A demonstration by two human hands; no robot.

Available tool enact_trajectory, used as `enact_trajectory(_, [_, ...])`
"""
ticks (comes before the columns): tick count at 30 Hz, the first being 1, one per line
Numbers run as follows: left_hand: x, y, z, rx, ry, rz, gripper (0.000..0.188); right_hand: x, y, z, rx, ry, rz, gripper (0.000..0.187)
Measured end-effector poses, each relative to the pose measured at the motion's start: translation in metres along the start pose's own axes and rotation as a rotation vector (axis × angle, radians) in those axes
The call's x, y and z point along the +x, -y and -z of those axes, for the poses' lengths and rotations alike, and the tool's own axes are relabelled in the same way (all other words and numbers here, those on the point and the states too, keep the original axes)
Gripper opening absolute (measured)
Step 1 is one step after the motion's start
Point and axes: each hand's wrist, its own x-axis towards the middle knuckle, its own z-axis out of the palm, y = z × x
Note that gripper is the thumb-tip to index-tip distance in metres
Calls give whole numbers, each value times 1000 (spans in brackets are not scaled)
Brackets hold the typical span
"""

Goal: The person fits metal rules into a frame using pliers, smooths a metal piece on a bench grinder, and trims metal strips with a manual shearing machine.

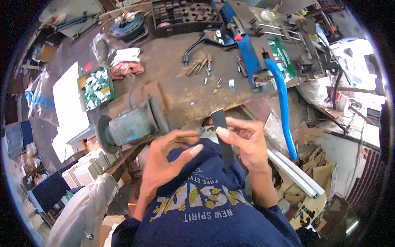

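My right hand [245,142] pinches a flat dark metal strip [220,119] between thumb and fingers, in front of my chest. The strip stands nearly upright, its upper end showing a bright edge, its lower part lying against my dark shirt. My left hand [170,154] hovers to the left of it, fingers apart and curved, thumb pointing toward the strip, nothing visible in it. Just beyond the left hand sits a bench grinder [131,125] with a round wheel at each end. What lies behind the left fingertips is hard to make out.
Ahead, a brown workbench [173,82] carries loose metal bits and a box of small packets [98,88]. Farther back are a compartmented tray [185,16] and a black-handled lever [193,51]. On the right stands a blue press [247,49] with a long blue lever [283,107].
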Motion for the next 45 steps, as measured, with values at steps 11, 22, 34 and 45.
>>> enact_trajectory(11, [150,-15,-171,-83,-150,-22,22,32,37,161,-259,-118,149,41])
enact_trajectory(22, [268,-57,-243,12,-135,-59,17,37,-27,366,-818,-194,-88,52])
enact_trajectory(34, [488,-67,-125,901,-234,-720,17,41,16,341,-581,-154,-364,40])
enact_trajectory(45, [513,-27,-128,972,-318,-733,18,60,95,305,-726,-198,-765,46])
